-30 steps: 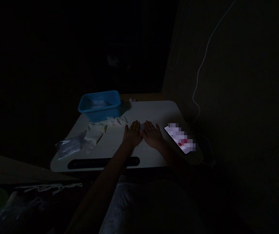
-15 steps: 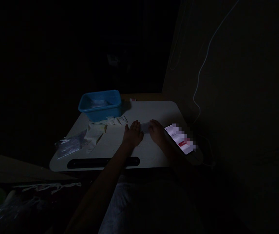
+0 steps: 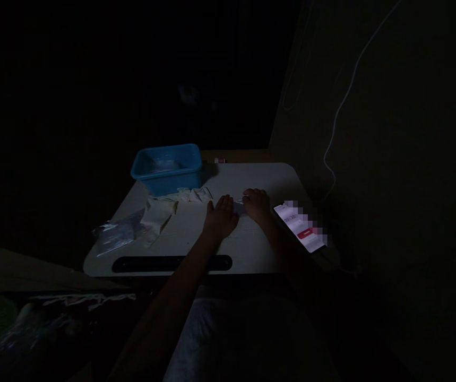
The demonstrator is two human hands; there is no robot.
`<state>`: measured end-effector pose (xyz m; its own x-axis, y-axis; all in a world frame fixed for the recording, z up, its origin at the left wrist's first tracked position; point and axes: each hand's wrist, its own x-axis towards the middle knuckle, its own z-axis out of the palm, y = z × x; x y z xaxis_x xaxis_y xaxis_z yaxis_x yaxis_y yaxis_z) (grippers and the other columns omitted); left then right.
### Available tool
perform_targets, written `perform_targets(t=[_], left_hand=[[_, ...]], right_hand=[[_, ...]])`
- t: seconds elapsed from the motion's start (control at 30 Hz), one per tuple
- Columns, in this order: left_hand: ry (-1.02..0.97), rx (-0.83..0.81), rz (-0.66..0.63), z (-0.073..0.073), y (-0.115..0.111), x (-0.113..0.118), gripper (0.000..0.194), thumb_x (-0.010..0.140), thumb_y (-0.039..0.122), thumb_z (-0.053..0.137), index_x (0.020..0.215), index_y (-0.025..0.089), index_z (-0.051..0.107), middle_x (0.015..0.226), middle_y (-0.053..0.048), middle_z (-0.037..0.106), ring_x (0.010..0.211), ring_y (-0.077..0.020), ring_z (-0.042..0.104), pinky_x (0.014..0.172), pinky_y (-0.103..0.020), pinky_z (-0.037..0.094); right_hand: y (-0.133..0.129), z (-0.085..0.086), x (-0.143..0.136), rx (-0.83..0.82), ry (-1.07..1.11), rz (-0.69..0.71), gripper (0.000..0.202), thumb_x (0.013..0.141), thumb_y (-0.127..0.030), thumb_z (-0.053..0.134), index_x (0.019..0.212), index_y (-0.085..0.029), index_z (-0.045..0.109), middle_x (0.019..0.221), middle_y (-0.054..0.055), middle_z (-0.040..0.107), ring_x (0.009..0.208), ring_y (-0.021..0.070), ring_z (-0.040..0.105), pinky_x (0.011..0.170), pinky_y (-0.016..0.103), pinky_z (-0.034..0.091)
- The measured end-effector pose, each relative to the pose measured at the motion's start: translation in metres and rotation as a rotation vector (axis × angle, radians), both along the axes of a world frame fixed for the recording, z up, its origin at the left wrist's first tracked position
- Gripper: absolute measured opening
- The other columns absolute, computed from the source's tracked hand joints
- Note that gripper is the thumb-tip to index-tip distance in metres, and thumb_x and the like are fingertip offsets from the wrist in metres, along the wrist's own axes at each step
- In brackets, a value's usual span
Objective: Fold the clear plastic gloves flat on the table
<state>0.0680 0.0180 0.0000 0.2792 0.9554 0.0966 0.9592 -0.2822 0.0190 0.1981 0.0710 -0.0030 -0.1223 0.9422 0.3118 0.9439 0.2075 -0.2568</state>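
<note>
My left hand (image 3: pixel 221 216) lies flat on the white table (image 3: pixel 196 239), fingers stretched forward, at the left side of a small, thin, pale plastic piece (image 3: pixel 239 207). At that piece's right side, my right hand (image 3: pixel 257 204) has its fingers curled and closed on its edge. The piece lies between both hands and is partly hidden by them. White crumpled packets (image 3: pixel 196 194) rest beyond my left hand, and a whitish wrapper (image 3: pixel 158 213) is farther left.
A blue basin (image 3: pixel 168 180) stands at the table's back left, with clear plastic inside. A shiny plastic bag (image 3: pixel 118 233) lies at the left edge. Right of my hands is a lit phone (image 3: pixel 301 228). A white cable (image 3: pixel 337 114) hangs at the right.
My right hand has lifted its fingers slightly and curled them at the plastic piece, which shows less between the hands. The whole view has shifted a little.
</note>
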Motion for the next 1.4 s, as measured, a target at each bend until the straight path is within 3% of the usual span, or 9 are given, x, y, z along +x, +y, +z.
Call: perform_targets(t=[0.13,0.33,0.8,0.93,1.4], left_hand=[[-0.008,0.019,-0.001,-0.002,0.0,0.0,0.055,0.087,0.033,0.021,0.137,0.008,0.026,0.145,-0.013,0.025,0.133,-0.0223,0.022,0.104,-0.051,0.019],[-0.025,0.026,-0.001,-0.004,0.001,-0.001,0.055,0.087,0.033,0.021,0.137,0.01,0.027,0.145,-0.013,0.025,0.133,-0.0222,0.022,0.105,-0.05,0.018],[-0.017,0.026,-0.004,-0.002,0.0,-0.001,0.055,0.087,0.033,0.021,0.137,0.009,0.027,0.145,-0.013,0.025,0.133,-0.0229,0.023,0.104,-0.051,0.019],[-0.032,0.018,0.0,-0.003,0.0,0.0,0.055,0.087,0.033,0.022,0.137,0.01,0.027,0.145,-0.013,0.025,0.133,-0.0228,0.023,0.104,-0.051,0.019],[-0.027,0.031,-0.01,-0.002,-0.001,-0.001,0.055,0.087,0.032,0.022,0.137,0.01,0.027,0.144,-0.013,0.026,0.133,-0.0243,0.023,0.104,-0.051,0.02]], right_hand=[[0.0,0.001,0.001,0.018,0.009,0.015,0.026,0.083,-0.026,0.041,0.086,-0.017,0.066,0.091,0.008,0.066,0.09,0.0197,0.056,0.086,0.032,0.035],[0.003,0.0,0.006,-0.016,0.205,0.002,0.02,0.078,-0.025,0.047,0.081,-0.02,0.066,0.087,0.004,0.068,0.086,0.0171,0.059,0.082,0.028,0.04],[0.014,-0.02,0.013,-0.039,0.651,0.108,0.048,0.063,-0.011,0.05,0.11,-0.021,0.053,0.089,0.0,0.065,0.073,0.0133,0.058,0.075,0.029,0.047],[0.013,-0.021,0.014,-0.002,0.654,0.15,0.053,0.062,-0.01,0.05,0.114,-0.02,0.05,0.093,0.001,0.065,0.074,0.0133,0.057,0.077,0.029,0.046],[0.008,-0.014,0.012,-0.024,0.495,0.107,0.046,0.065,-0.014,0.053,0.11,-0.02,0.056,0.089,0.001,0.063,0.08,0.0157,0.057,0.08,0.029,0.046]])
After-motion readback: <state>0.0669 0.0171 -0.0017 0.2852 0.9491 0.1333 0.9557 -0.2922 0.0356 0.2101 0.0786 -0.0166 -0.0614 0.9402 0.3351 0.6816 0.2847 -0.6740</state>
